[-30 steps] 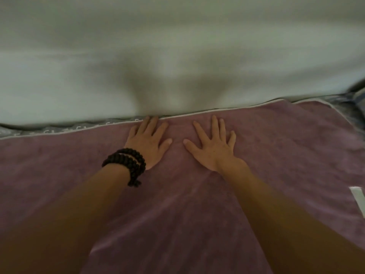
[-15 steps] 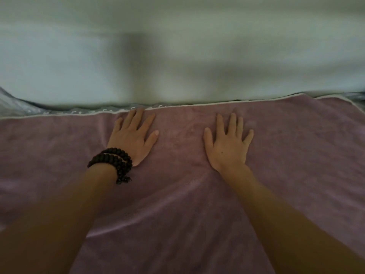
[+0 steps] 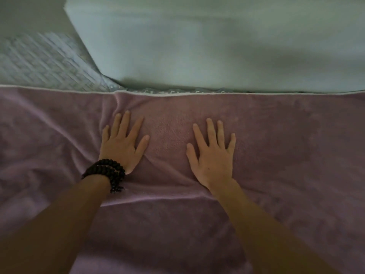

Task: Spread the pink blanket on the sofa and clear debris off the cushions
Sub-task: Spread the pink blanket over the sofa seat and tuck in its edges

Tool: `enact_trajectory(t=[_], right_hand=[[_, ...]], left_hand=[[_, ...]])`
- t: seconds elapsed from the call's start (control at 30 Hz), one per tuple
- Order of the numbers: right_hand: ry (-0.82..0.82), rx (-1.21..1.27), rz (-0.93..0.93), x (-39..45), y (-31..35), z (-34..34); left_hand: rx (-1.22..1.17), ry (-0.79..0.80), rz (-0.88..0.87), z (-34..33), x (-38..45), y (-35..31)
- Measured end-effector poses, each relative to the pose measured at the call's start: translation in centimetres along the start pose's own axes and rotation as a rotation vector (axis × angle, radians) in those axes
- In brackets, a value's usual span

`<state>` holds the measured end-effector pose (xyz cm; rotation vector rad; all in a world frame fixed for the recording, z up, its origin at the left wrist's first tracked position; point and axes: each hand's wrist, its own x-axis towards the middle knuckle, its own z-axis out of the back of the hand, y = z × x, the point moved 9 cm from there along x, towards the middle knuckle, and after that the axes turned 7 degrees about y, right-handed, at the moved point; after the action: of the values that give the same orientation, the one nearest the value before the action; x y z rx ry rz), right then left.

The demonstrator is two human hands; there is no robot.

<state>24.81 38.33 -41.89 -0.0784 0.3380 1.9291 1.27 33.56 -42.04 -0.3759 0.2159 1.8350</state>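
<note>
Both palms flat on blanket; creases lie left and near.

Blanket covers the sofa seat, long axis left-right, far hem against the back cushion. Left hand and right hand press down with fingers spread, holding nothing. Folds bunch just left of the left hand, so it is nearer them; right side looks smoother. No debris visible.

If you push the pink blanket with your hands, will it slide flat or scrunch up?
Probably scrunch: the pink blanket already shows folds bunched beside the left hand and under the right hand. It looks soft and floppy, so lifted it would likely droop.
</note>
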Motion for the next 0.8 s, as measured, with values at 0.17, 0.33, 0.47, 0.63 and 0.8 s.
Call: enact_trajectory(t=[0.17,0.33,0.47,0.63,0.8], right_hand=[[-0.001,-0.001,-0.033,0.3,-0.1,-0.1],[-0.025,-0.022,-0.043,0.4,-0.2,0.0],[0.018,-0.033,-0.06,0.3,-0.2,-0.5],[0.076,-0.043,-0.099,0.3,0.4,0.3],[0.183,0.066,-0.399,3.0,4.2,0.8]], left_hand=[[-0.027,0.023,0.025,-0.4,0.6,-0.4],[-0.061,0.077,0.019,-0.9,1.2,0.0],[-0.07,0.162,0.008,-1.4,1.3,0.0],[-0.109,0.255,-0.028,-1.1,1.2,-0.1],[-0.372,-0.088,-0.157,6.8,3.3,4.4]])
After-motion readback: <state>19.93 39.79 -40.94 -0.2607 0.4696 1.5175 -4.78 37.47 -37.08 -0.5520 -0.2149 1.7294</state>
